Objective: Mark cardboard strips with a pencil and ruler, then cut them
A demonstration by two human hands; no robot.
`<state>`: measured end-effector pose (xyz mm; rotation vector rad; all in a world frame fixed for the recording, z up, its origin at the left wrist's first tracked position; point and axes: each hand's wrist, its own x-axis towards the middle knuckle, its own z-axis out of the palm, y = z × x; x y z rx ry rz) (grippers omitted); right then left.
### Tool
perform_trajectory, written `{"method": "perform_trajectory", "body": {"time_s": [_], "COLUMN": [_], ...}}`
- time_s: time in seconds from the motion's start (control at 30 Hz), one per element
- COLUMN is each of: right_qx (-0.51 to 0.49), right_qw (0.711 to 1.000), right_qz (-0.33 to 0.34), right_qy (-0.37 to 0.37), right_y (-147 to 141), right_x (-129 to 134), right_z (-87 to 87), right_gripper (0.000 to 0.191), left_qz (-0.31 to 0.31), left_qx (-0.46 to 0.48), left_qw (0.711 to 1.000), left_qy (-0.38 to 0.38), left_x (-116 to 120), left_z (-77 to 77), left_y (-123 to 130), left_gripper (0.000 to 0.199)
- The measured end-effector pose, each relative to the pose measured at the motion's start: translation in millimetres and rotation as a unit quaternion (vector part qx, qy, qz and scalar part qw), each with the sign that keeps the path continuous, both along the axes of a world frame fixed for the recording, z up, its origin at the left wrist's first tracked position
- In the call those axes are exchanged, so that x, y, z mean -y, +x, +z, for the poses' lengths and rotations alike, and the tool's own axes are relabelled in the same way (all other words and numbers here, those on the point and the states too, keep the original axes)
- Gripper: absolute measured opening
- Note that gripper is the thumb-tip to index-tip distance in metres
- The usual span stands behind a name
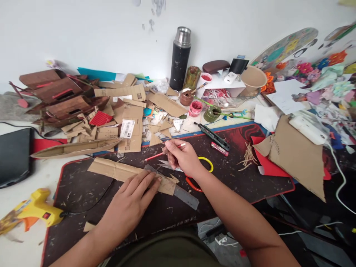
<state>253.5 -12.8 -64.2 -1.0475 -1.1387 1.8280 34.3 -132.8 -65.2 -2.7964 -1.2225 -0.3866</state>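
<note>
My left hand (136,193) lies flat with its fingers stretched across a clear ruler (187,198) and a long cardboard strip (112,168). The ruler crosses the strip at a slant, and its near end sticks out past the strip's right end. My right hand (180,154) is closed around a red pencil (154,157), whose tip points left above the dark mat. Below that hand, scissors (207,163) with yellow and red handles lie on the mat, partly covered by the hand and wrist.
A yellow glue gun (41,207) sits at the left. Cardboard scraps (133,115) and brown model boats (61,89) crowd the back left. Behind are a black thermos (180,63) and paint jars (195,108). A utility knife (213,136) lies on the mat (167,211).
</note>
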Motion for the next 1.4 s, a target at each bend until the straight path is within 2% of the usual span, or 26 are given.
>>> {"method": "perform_trajectory", "body": {"time_s": [0.13,0.33,0.47,0.8,1.17,1.4], "right_qx": [0.0,0.009,0.02,-0.009,-0.012,-0.029], "right_qw": [1.0,0.999,0.999,0.999,0.999,0.998], "right_qz": [0.004,-0.003,0.01,-0.005,0.013,0.015], "right_qy": [0.015,0.038,0.048,0.044,0.052,0.054], "right_y": [3.1,4.1,2.8,7.7,14.6,18.4], "right_x": [-16.4,-38.8,-36.9,-28.8,-48.2,-48.4], "right_z": [-0.3,-1.9,-3.3,-0.1,0.2,-3.5], "right_gripper": [0.059,0.059,0.059,0.062,0.063,0.064], "left_qz": [-0.001,0.037,0.051,0.055,0.106,0.116], "left_qx": [-0.009,-0.006,-0.001,0.011,0.007,0.013], "left_qw": [1.0,0.999,0.999,0.998,0.993,0.992], "left_qy": [0.023,0.019,0.02,0.024,0.049,0.04], "left_x": [-4.5,5.5,10.0,8.5,-4.0,-2.1], "left_z": [-3.1,-4.5,-6.3,-7.3,-11.6,-15.9], "left_y": [4.4,13.0,15.3,16.6,25.3,24.4], "left_gripper": [0.044,0.047,0.048,0.043,0.041,0.042]}}
